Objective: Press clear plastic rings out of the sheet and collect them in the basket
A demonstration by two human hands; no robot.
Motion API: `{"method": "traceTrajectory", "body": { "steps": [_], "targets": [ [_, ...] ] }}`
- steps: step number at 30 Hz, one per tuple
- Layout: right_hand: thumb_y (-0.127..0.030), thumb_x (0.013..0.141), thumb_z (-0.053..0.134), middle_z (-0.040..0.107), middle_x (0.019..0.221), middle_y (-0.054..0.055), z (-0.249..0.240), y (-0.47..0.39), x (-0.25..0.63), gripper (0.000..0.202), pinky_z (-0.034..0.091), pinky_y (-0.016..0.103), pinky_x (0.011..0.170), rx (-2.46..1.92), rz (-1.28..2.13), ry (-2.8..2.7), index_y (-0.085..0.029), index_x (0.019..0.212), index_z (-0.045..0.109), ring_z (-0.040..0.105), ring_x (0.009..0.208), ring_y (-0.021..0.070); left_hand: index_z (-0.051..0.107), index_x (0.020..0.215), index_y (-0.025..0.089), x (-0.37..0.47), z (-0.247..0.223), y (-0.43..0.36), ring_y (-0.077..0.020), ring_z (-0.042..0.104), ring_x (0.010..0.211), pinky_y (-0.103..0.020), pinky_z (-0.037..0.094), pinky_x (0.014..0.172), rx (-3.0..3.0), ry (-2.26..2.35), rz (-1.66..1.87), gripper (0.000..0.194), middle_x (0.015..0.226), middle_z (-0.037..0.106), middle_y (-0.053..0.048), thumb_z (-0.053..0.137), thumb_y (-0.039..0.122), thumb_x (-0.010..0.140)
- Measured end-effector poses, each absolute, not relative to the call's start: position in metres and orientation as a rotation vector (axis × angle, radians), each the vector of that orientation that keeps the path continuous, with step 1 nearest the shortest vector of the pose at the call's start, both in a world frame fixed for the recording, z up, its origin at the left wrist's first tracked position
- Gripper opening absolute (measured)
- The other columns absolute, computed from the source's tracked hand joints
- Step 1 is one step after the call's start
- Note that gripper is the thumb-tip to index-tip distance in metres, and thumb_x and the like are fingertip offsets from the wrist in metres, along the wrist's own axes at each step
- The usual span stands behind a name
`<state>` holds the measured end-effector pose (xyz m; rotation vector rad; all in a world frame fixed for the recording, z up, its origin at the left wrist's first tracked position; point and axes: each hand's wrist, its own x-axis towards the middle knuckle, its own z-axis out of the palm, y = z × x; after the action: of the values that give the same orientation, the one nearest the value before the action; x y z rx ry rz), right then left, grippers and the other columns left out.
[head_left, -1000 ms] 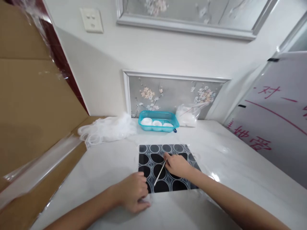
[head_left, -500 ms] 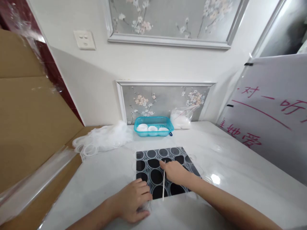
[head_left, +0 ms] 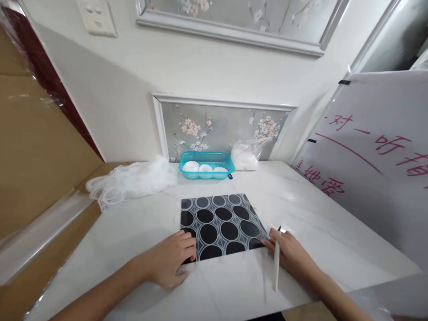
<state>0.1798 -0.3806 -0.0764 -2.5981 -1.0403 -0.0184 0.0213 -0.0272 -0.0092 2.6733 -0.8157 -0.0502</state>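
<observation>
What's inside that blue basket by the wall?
Three round white items show inside the blue basket. Its front wall partly covers them; anything beneath them can't be seen.

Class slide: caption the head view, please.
Left hand at one corner of a circle-patterned mat; right hand holding a slim white tool.

One left hand (head_left: 169, 258) and one right hand (head_left: 290, 250) make two. There is one pale stick (head_left: 276, 269), one circle-patterned sheet (head_left: 229, 231), one blue basket (head_left: 214, 175) with three white round pieces (head_left: 205, 168), one clear bag (head_left: 246, 158), one white bundle (head_left: 137, 178), one bench (head_left: 133, 232), one wall socket (head_left: 96, 18), two framed floral panels (head_left: 227, 127), one whiteboard (head_left: 374, 191) and two black tabs (head_left: 344, 82).
</observation>
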Motion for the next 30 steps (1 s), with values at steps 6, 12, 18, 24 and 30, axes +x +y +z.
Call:
{"method": "traceTrajectory", "body": {
  "steps": [6, 12, 18, 24, 30],
  "targets": [
    [-0.051, 0.094, 0.042, 0.056, 0.068, 0.005, -0.081, -0.383, 0.171, 0.035, 0.042, 0.036, 0.064, -2.481, -0.068, -0.768, -0.025, 0.073, 0.033, 0.055, 0.068, 0.0252, 0.05, 0.057, 0.017, 0.013, -0.019, -0.022, -0.015, 0.044, 0.066, -0.031, 0.039, 0.069, 2.646, -0.752, -0.223, 0.012, 0.065, 0.05, 0.001, 0.058, 0.008, 0.055],
    [-0.055, 0.086, 0.05, 0.048, 0.058, -0.001, -0.064, -0.386, 0.165, 0.04, 0.038, 0.031, 0.054, -2.426, -0.107, -0.554, -0.026, 0.07, 0.029, 0.046, 0.051, 0.0184, 0.052, 0.058, 0.017, 0.01, -0.013, -0.024, -0.0115, 0.048, 0.062, -0.025, 0.041, 0.061, 2.003, -0.695, -0.452, 0.007, 0.064, 0.055, 0.003, 0.053, 0.013, 0.052],
    [-0.061, 0.083, 0.055, 0.037, 0.051, -0.007, -0.046, -0.38, 0.172, 0.048, 0.032, 0.025, 0.047, -2.346, -0.266, -0.51, -0.025, 0.071, 0.026, 0.029, 0.045, 0.0127, 0.056, 0.059, 0.016, 0.013, 0.021, -0.02, -0.0098, 0.046, 0.06, -0.024, 0.038, 0.058, 1.814, -0.656, -0.496, 0.007, 0.065, 0.052, 0.001, 0.055, 0.013, 0.052],
    [-0.057, 0.087, 0.051, 0.039, 0.051, -0.006, -0.033, -0.382, 0.167, 0.044, 0.031, 0.024, 0.046, -2.359, -0.35, -0.595, -0.025, 0.07, 0.027, 0.026, 0.046, 0.012, 0.054, 0.06, 0.017, 0.007, 0.034, -0.022, -0.0093, 0.046, 0.059, -0.023, 0.036, 0.056, 1.784, -0.643, -0.501, 0.005, 0.065, 0.051, 0.0, 0.057, 0.014, 0.056],
    [-0.059, 0.085, 0.051, 0.037, 0.048, -0.005, -0.032, -0.396, 0.155, 0.047, 0.031, 0.024, 0.046, -2.389, -0.211, -0.544, -0.024, 0.066, 0.026, 0.028, 0.045, 0.0118, 0.054, 0.06, 0.017, 0.003, 0.046, -0.027, -0.0075, 0.042, 0.055, -0.023, 0.035, 0.054, 1.759, -0.614, -0.563, 0.006, 0.066, 0.051, 0.001, 0.059, 0.018, 0.061]
  ]
}}
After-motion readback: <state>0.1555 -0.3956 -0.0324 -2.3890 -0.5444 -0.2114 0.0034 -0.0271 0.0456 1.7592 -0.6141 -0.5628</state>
